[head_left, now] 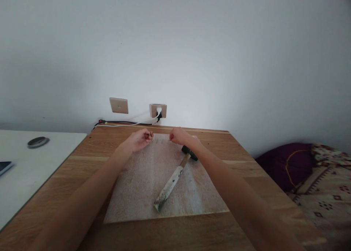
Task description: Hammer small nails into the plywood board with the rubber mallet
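My left hand is closed at the far left corner of a whitish board. Between its fingertips are small, thin metal pieces that look like nails. My right hand is over the board's far edge with its fingers pinched together; what they hold, if anything, is too small to make out. Between the two hands, several thin dark marks, perhaps nails, show in a row on the board. A hammer lies slantwise on the board, its dark head beside my right wrist and its white-wrapped handle pointing toward me.
The board rests on a wooden table against a white wall. Behind it are a socket with plugs and cables. On the left, a white table bears a round dark object and a phone. Patterned fabric lies right.
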Demonstrator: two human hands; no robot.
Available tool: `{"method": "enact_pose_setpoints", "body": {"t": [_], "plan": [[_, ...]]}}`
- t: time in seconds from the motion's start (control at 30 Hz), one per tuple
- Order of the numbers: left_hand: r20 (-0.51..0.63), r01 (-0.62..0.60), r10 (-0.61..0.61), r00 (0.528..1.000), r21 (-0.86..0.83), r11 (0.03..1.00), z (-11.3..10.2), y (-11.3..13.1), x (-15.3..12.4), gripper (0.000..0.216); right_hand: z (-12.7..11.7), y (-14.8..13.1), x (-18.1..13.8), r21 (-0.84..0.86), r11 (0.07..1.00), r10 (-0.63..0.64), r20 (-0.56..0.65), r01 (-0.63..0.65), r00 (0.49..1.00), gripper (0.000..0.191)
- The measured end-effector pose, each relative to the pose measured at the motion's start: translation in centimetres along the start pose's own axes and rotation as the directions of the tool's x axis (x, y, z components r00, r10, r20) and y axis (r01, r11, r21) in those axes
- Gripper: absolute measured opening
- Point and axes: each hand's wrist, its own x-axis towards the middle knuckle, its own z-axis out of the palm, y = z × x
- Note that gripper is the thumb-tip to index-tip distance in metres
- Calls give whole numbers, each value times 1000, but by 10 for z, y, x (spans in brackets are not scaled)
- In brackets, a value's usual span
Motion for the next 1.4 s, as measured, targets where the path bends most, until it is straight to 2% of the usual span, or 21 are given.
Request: {"method": "enact_pose_setpoints", "body": {"t": [0.07, 0.13, 0.17, 0.27, 0.33, 0.4, 0.5, 0.6, 0.67, 0.73, 0.8, 0.83, 0.9, 0.93, 0.97, 1.0, 1.07, 1.17, 1.23, 1.3, 1.4], "plan": [[-30, 7, -6, 1000, 26, 1000, 1, 0, 0, 18, 1, -4, 1, 1, 1000, 1, -5, -1, 1000, 35], [-79, -16, 34, 996, 220, 975, 4, -1, -1, 21, 3, -4, 1, 9, 1000, 0, -8, 0, 1000, 36], [-97, -35, 75, 993, 361, 932, 6, -1, -2, 21, 4, -4, 1, 15, 1000, -3, -8, 3, 1000, 36], [-36, -118, 219, 975, 748, 652, 13, -3, -6, 14, 5, -2, 0, 34, 999, -22, -7, 22, 1000, 30], [65, -180, 257, 964, 871, 457, 18, -3, -11, 15, 6, -2, 0, 42, 999, -35, -16, 35, 999, 27], [144, -230, 272, 952, 920, 318, 23, -2, -16, 19, 8, -4, -1, 42, 998, -48, -38, 50, 998, 27], [201, -259, 287, 937, 949, 178, 29, 1, -18, 23, 9, -9, 2, 43, 996, -75, -74, 79, 994, 31], [235, -261, 239, 942, 961, 86, 33, 6, -15, 27, 11, -14, 7, 57, 993, -97, -88, 102, 991, 30], [245, -262, 201, 949, 963, 62, 35, 9, -10, 28, 14, -17, 11, 71, 991, -106, -88, 112, 990, 26], [226, -245, 199, 954, 966, 77, 35, 12, -5, 28, 17, -19, 14, 87, 989, -114, -97, 122, 989, 21], [156, -207, 259, 953, 962, 180, 34, 13, -1, 30, 19, -21, 15, 104, 985, -124, -117, 137, 985, 19], [100, -187, 293, 951, 939, 287, 34, 12, 0, 31, 20, -21, 15, 114, 982, -133, -129, 147, 983, 19], [-46, -150, 291, 955, 774, 615, 34, 9, 1, 35, 19, -22, 14, 136, 975, -153, -154, 174, 976, 23], [-109, -117, 227, 968, 603, 789, 34, 6, 0, 35, 18, -23, 13, 149, 971, -161, -169, 187, 972, 25], [-139, -66, 128, 982, 383, 921, 36, 3, -2, 34, 16, -23, 12, 162, 967, -168, -185, 198, 968, 27], [-125, 0, 19, 992, 148, 989, 38, 0, -4, 31, 13, -24, 12, 177, 962, -172, -202, 209, 964, 27], [-24, 126, -136, 990, -243, 962, 45, -3, -8, 24, 7, -27, 10, 211, 949, -184, -230, 234, 956, 27], [89, 202, -183, 979, -531, 823, 56, -2, -13, 18, -3, -31, 7, 256, 925, -221, -244, 282, 944, 30], [98, 206, -185, 978, -615, 761, 63, -1, -14, 16, -9, -33, 3, 277, 908, -249, -243, 313, 937, 31], [101, 204, -182, 978, -639, 742, 66, -1, -14, 16, -11, -32, -5, 299, 885, -287, -254, 358, 923, 29], [115, 199, -163, 980, -561, 803, 64, -3, -17, 14, -7, -25, -29, 310, 850, -327, -325, 426, 888, 25]]}}
